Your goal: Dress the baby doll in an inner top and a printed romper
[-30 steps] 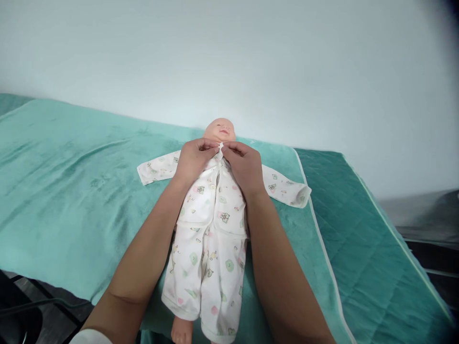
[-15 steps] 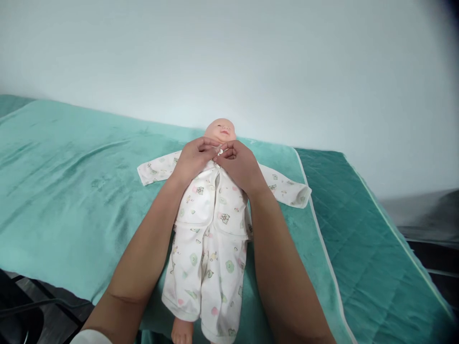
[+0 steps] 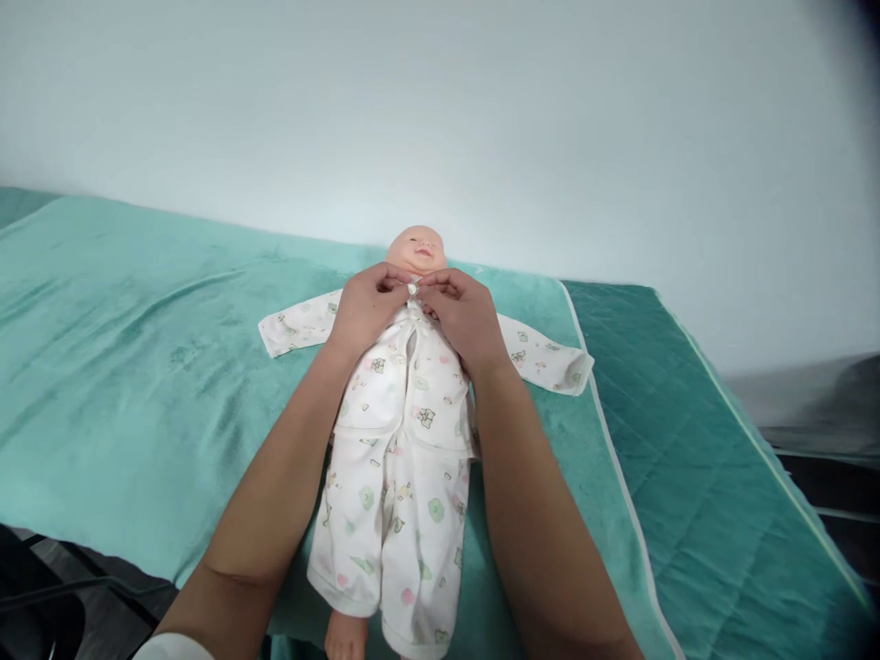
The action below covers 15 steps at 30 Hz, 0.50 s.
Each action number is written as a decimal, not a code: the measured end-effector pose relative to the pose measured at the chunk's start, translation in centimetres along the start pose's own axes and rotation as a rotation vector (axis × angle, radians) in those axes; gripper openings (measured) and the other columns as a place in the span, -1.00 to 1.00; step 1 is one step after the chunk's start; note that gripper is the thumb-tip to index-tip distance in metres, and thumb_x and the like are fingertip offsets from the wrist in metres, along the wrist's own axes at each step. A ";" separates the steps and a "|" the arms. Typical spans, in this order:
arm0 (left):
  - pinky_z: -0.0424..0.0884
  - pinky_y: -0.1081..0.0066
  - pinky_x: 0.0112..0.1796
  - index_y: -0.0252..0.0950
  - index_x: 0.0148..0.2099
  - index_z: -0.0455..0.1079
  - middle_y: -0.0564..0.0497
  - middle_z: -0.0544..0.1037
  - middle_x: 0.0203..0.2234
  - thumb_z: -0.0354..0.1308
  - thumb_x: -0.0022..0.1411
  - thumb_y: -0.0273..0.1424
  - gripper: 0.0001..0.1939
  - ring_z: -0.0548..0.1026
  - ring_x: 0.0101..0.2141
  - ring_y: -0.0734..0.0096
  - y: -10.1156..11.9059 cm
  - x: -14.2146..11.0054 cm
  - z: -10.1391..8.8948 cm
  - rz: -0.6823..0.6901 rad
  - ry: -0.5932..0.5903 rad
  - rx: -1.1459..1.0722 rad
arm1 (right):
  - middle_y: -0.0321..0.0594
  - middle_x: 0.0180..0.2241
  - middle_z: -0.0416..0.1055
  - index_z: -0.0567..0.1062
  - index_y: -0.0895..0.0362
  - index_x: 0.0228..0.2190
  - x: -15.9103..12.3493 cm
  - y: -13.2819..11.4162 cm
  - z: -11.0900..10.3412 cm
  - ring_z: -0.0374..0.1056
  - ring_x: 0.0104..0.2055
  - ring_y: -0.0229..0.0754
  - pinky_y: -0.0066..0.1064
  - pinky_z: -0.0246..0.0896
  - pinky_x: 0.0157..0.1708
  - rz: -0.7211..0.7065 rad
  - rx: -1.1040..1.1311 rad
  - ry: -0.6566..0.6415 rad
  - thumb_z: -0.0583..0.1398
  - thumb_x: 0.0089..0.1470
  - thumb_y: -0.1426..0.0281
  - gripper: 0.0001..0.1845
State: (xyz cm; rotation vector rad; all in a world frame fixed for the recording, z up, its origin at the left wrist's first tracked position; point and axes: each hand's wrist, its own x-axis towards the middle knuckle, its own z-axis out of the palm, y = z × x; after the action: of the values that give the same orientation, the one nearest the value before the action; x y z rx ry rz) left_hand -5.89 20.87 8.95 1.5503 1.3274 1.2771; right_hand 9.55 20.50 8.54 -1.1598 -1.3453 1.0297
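A baby doll (image 3: 416,246) lies on its back, head toward the wall. It wears a white printed jacket (image 3: 433,394) and matching trousers (image 3: 423,522); the sleeves spread out to both sides. At the collar, my left hand (image 3: 371,302) pinches the jacket's edge from the left. My right hand (image 3: 464,312) pinches the edge opposite, its fingertips close to the left ones. Between them shows a small white button or snap (image 3: 413,290). Below the chest the jacket's front edges part in a narrow gap. One bare foot (image 3: 346,634) sticks out of a trouser leg.
A light green blanket (image 3: 151,367) lies under the doll, over a darker green quilted cover (image 3: 701,440) on the right. A pale wall (image 3: 440,110) stands behind. At the lower left, a dark cable (image 3: 89,583) runs past the bed's edge.
Both hands stay at the collar, and their fingertips have shifted slightly around the small white fastener, which now shows more plainly. The whole view has moved a little.
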 end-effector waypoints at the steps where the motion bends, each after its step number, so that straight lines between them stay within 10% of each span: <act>1: 0.31 0.43 -0.32 -0.27 -0.23 0.57 0.08 0.52 -0.46 0.17 0.11 -0.45 -0.81 0.42 -0.41 0.45 0.0 0.0 0.0 0.015 0.001 0.017 | -0.34 -0.43 0.48 0.55 0.09 -0.36 0.0 0.0 0.1 0.34 -0.39 -0.28 -0.38 0.27 -0.30 -0.013 -0.024 0.006 0.26 -0.01 0.37 -0.89; 15: 0.40 0.36 -0.09 -0.27 -0.26 0.55 -0.01 0.61 -0.24 0.25 0.17 -0.40 -0.91 0.50 -0.24 0.39 -0.1 0.1 0.1 0.022 0.004 0.039 | -0.32 -0.40 0.48 0.53 0.10 -0.38 0.1 -0.2 0.7 0.34 -0.41 -0.27 -0.34 0.28 -0.29 -0.018 -0.076 0.105 0.25 -0.02 0.42 -0.92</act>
State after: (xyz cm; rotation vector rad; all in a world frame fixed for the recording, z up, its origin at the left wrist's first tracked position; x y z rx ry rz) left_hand -5.88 21.01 8.84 1.5937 1.3482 1.2753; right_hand 8.86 20.53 8.70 -1.2390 -1.3183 0.8992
